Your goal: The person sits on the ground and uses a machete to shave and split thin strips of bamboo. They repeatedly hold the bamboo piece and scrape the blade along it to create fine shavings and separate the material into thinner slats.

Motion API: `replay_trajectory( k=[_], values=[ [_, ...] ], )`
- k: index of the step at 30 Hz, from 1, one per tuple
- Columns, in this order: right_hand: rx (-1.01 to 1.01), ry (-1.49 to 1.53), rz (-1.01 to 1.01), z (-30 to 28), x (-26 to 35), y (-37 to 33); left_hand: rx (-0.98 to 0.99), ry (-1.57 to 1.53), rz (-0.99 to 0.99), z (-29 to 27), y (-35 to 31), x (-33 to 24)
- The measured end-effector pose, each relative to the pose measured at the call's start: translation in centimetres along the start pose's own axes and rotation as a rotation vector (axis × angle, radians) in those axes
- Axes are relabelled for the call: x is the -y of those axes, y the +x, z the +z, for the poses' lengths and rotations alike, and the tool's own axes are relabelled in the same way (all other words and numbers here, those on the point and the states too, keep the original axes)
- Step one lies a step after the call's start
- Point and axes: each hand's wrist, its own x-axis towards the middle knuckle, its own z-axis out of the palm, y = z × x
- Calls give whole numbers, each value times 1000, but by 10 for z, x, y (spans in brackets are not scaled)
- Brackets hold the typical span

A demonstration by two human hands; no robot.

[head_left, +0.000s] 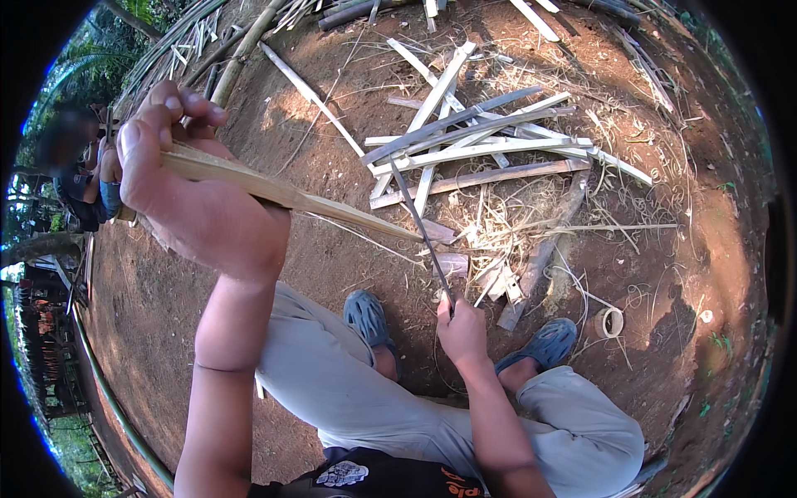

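Observation:
My left hand (212,203) is raised at the left, its fingers curled around a pale split-bamboo strip (324,207). The strip slants down to the right, and its narrower far end lies by a long, thin knife blade (419,224). Whether strip and blade touch, I cannot tell. The knife's dark handle is mostly hidden in my right hand (462,334), which is closed around it in front of my knees. From there the blade points up and away, its tip near the pile of bamboo slats (498,148).
Beyond my feet, slats lie crossed on the brown earth, with curly shavings (498,241) and a wooden piece (552,236) beside them. A short bamboo ring (608,322) lies right of my blue clog (544,344). Bamboo poles (241,54) lie farther off. Another person (79,174) is at far left.

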Motion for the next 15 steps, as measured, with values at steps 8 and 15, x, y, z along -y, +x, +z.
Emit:
replay_trajectory(
  k=[8,15],
  values=[
    [-108,57,-61,10,-3,-12,242,-295,-324,-3,5,-20],
    [-127,74,-90,11,7,-7,402,-408,-238,-8,11,-58]
  ],
)
